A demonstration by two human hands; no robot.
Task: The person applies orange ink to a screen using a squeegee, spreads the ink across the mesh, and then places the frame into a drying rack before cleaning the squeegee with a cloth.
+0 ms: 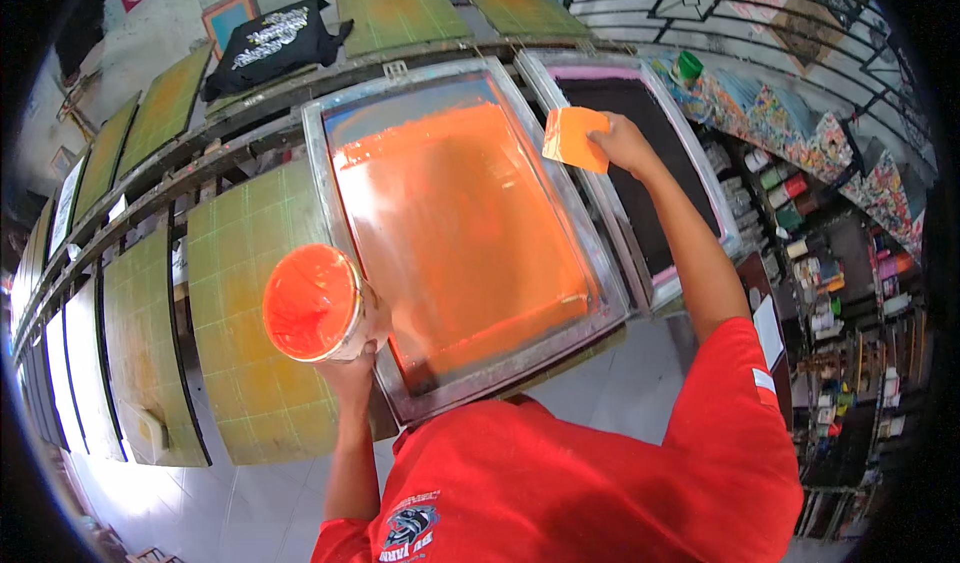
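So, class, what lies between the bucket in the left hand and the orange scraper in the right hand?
In the head view, the grey-framed printing screen, its mesh coated mostly orange, lies between the bucket and the scraper.

Lettering [420, 545] on red shirt [590, 463]; black shirt print [272, 40] unreadable.

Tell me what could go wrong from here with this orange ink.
The open tub might slop ink onto the green board if it tips beside the orange screen. The scraper, streaked with what looks like ink, is near the dark screen, so a drip could mark that.
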